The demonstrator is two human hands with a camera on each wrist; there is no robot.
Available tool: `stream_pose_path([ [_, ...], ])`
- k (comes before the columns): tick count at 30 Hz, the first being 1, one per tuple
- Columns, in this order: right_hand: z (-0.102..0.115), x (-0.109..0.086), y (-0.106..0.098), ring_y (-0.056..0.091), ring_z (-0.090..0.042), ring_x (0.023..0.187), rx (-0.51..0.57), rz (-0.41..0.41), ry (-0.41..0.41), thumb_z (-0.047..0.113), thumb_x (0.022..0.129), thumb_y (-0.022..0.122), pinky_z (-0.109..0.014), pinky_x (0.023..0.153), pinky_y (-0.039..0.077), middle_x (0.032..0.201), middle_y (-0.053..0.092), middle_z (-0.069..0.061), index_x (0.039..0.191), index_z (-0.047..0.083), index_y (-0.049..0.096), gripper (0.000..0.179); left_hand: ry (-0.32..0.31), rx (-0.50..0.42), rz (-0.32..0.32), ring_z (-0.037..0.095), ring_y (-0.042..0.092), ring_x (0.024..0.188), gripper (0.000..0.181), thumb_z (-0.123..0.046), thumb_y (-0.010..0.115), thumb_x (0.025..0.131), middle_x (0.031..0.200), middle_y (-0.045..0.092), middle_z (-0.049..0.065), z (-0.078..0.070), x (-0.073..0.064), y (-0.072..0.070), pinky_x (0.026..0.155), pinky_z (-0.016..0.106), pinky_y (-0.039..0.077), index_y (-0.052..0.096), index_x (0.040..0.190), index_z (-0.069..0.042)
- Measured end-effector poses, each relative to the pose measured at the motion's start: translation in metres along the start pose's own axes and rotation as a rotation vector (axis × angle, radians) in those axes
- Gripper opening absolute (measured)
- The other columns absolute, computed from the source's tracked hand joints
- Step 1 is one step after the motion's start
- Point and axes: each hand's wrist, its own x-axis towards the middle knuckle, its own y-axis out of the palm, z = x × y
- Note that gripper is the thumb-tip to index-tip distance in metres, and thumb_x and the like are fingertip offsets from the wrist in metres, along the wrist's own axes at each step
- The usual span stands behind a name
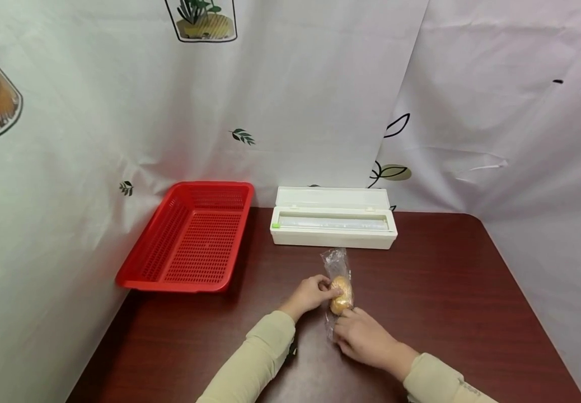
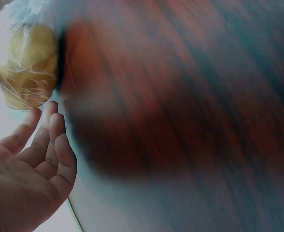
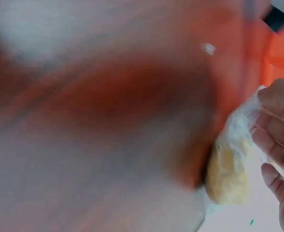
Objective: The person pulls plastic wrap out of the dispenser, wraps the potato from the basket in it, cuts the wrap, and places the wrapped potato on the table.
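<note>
An oval, golden-brown bread roll lies wrapped in clear plastic film, whose loose crinkled end points toward the back of the table. My left hand pinches the roll from its left side, thumb over the top. In the left wrist view the film shows tight creases across the roll, with fingertips right at its lower edge. At the roll's near end, my right hand grips the other gathered end of the film with curled fingers. The right wrist view shows that film running from the roll to the fingers.
Behind the hands stands a white cling-film box, lid up, a roll of film inside and a green slider at its left. A red perforated plastic basket sits at the back left. The dark wooden table meets printed white cloth walls.
</note>
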Motion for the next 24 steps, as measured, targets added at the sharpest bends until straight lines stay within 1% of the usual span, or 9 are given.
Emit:
stream_pose_path([
  [2,-0.006,0.004,-0.007,0.049,-0.007,0.069,0.074,-0.044,0.087,0.013,0.065,0.072,-0.026,0.061,0.040,0.069,0.054,0.013,0.071,0.020,0.060,0.015,0.008,-0.017,-0.004,0.010,0.052,0.067,0.047,-0.039,0.073,0.077,0.077,0.058,-0.001,0.001,0.001,0.001,0.058,0.024,0.044,0.062,0.105,-0.002],
  [5,-0.018,0.012,-0.015,0.050,-0.005,0.066,0.207,-0.064,0.299,0.009,0.069,0.073,-0.024,0.058,0.043,0.071,0.055,0.011,0.072,0.017,0.064,0.013,0.012,-0.047,-0.011,0.011,0.053,0.070,0.043,-0.034,0.074,0.077,0.079,0.058,-0.001,0.002,0.001,0.001,0.062,0.024,0.044,0.062,0.104,-0.002],
  [9,-0.035,0.019,-0.018,0.052,-0.006,0.065,0.407,-0.036,0.614,0.004,0.075,0.072,-0.022,0.057,0.046,0.073,0.056,0.006,0.075,0.010,0.066,0.009,0.012,-0.081,0.002,0.012,0.052,0.072,0.038,-0.028,0.073,0.079,0.080,0.058,0.000,0.002,0.002,0.002,0.062,0.025,0.044,0.061,0.104,-0.002],
  [12,-0.044,0.020,-0.014,0.053,-0.008,0.064,0.521,-0.012,0.775,0.001,0.078,0.069,-0.022,0.057,0.046,0.072,0.057,0.004,0.076,0.007,0.066,0.007,0.017,-0.125,0.040,0.014,0.054,0.073,0.036,-0.026,0.071,0.081,0.082,0.059,0.002,0.003,0.002,0.002,0.062,0.026,0.045,0.060,0.105,-0.002],
  [14,-0.049,0.021,-0.012,0.053,-0.008,0.064,0.572,0.001,0.839,0.002,0.079,0.068,-0.022,0.057,0.045,0.070,0.057,0.003,0.076,0.005,0.065,0.005,0.010,-0.174,0.078,0.016,0.056,0.078,0.036,-0.028,0.067,0.085,0.088,0.060,0.005,0.004,0.002,0.001,0.066,0.029,0.047,0.059,0.108,-0.001],
  [17,-0.054,0.021,-0.009,0.053,-0.010,0.064,0.621,0.002,0.880,0.002,0.079,0.067,-0.023,0.057,0.045,0.068,0.058,0.001,0.078,0.003,0.063,0.004,0.005,-0.238,0.142,0.021,0.057,0.092,0.041,-0.034,0.059,0.090,0.101,0.062,0.009,0.007,0.001,-0.003,0.076,0.034,0.047,0.057,0.115,-0.002],
  [18,-0.054,0.021,-0.008,0.052,-0.011,0.064,0.641,-0.006,0.894,0.002,0.078,0.067,-0.023,0.057,0.044,0.069,0.057,0.000,0.079,0.003,0.062,0.006,0.005,-0.261,0.167,0.022,0.057,0.095,0.044,-0.035,0.058,0.090,0.104,0.061,0.010,0.008,0.001,-0.004,0.079,0.035,0.046,0.055,0.119,-0.002],
  [21,-0.057,0.020,-0.007,0.050,-0.013,0.064,0.703,-0.033,0.940,-0.001,0.075,0.069,-0.023,0.056,0.042,0.069,0.053,-0.002,0.084,0.002,0.054,0.017,0.020,-0.305,0.225,0.021,0.055,0.098,0.049,-0.029,0.063,0.088,0.107,0.058,0.010,0.011,0.001,-0.005,0.082,0.033,0.045,0.050,0.126,0.000],
  [24,-0.060,0.018,-0.005,0.047,-0.014,0.062,0.789,-0.047,0.983,-0.002,0.074,0.070,-0.025,0.051,0.041,0.069,0.049,-0.004,0.087,0.001,0.046,0.027,0.023,-0.341,0.222,0.018,0.054,0.089,0.054,-0.015,0.072,0.080,0.100,0.056,0.009,0.012,0.001,-0.003,0.075,0.029,0.045,0.048,0.125,0.004],
])
